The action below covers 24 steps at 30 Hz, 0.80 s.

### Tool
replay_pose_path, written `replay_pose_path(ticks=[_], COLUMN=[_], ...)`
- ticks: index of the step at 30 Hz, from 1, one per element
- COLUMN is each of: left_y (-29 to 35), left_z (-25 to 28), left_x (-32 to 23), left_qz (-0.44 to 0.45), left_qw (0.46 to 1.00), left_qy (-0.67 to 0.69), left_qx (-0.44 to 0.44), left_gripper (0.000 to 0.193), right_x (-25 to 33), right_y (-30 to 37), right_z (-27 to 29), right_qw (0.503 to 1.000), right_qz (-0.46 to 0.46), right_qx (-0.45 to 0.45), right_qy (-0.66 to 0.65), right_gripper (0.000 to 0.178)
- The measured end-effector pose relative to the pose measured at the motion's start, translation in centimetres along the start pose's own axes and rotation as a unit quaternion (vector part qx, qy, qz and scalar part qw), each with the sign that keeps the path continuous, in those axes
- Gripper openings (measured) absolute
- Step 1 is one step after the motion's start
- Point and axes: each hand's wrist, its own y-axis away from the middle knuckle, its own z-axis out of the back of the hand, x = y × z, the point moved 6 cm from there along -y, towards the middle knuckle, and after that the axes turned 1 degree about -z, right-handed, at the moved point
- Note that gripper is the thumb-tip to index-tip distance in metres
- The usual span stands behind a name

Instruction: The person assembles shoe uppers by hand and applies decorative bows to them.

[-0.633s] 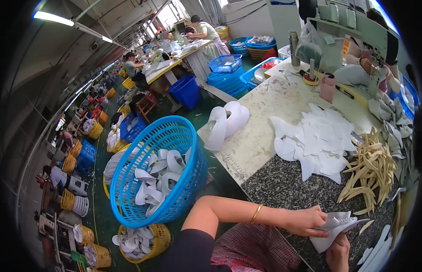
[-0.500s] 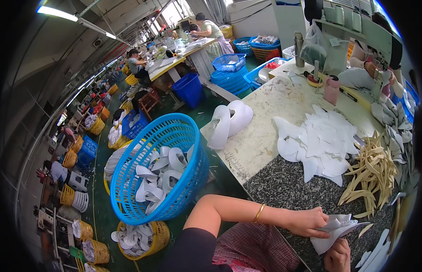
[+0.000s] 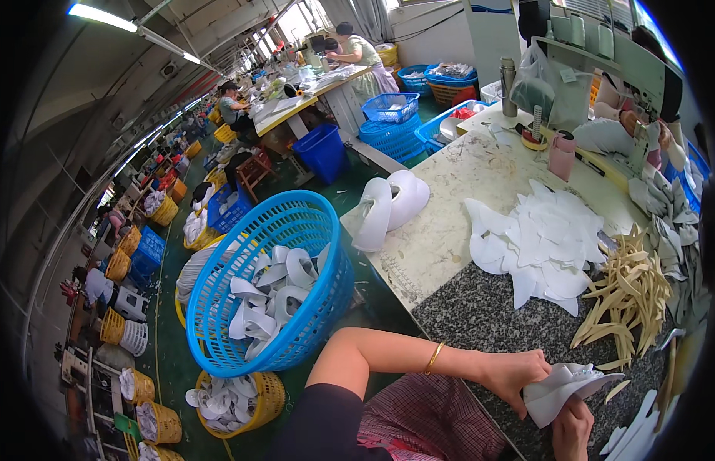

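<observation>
Over the speckled dark slab (image 3: 465, 315), both hands work on a curved white shoe-upper piece (image 3: 559, 393). My left hand (image 3: 519, 375), with a gold bracelet at the wrist, is closed with its fingers on the piece's left upper edge. From below, my right hand (image 3: 573, 427) grips the lower right side, its fingers partly hidden by the piece. A row of small pale marks runs along the folded upper edge. Beyond the hands lies a spread pile of flat white pieces (image 3: 538, 246), and right of it a heap of beige strips (image 3: 625, 296).
A big blue basket (image 3: 333, 253) of curled white pieces stands left of the table (image 3: 457, 184); a yellow basket (image 3: 273, 399) is below it. Two curled white pieces (image 3: 392, 207) rest on the table's left edge. A hammer (image 3: 668, 369) lies far right. Co-workers sit farther off.
The white piece has turned and opened into a rounder curve between my hands. My left fingers have shifted down and left along its edge; my right hand has risen slightly.
</observation>
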Motion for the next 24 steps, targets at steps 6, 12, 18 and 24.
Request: replay_pose_path(ticks=[6, 12, 18, 24], left_y=[-0.2, -0.3, -0.2, 0.0], left_z=[0.9, 0.8, 0.4, -0.3], left_x=[-1.5, -1.4, -1.1, -0.6], left_qz=[-0.012, 0.01, -0.018, -0.011], left_qw=[0.999, 0.999, 0.999, 0.999], left_qy=[-0.001, -0.021, -0.006, 0.0], left_qx=[-0.037, -0.026, -0.049, -0.052], left_gripper=[0.046, 0.045, 0.045, 0.047], right_x=[-0.1, -1.4, -3.0, -3.4], right_y=[-2.2, -1.9, -1.1, -1.6], right_z=[-0.8, -1.3, -1.6, -2.2], right_qw=[0.997, 0.99, 0.98, 0.964], right_qz=[-0.053, -0.137, -0.184, -0.22], right_qx=[0.024, -0.042, -0.078, -0.13], right_qy=[0.046, -0.009, -0.002, -0.067], right_gripper=[0.039, 0.034, 0.035, 0.03])
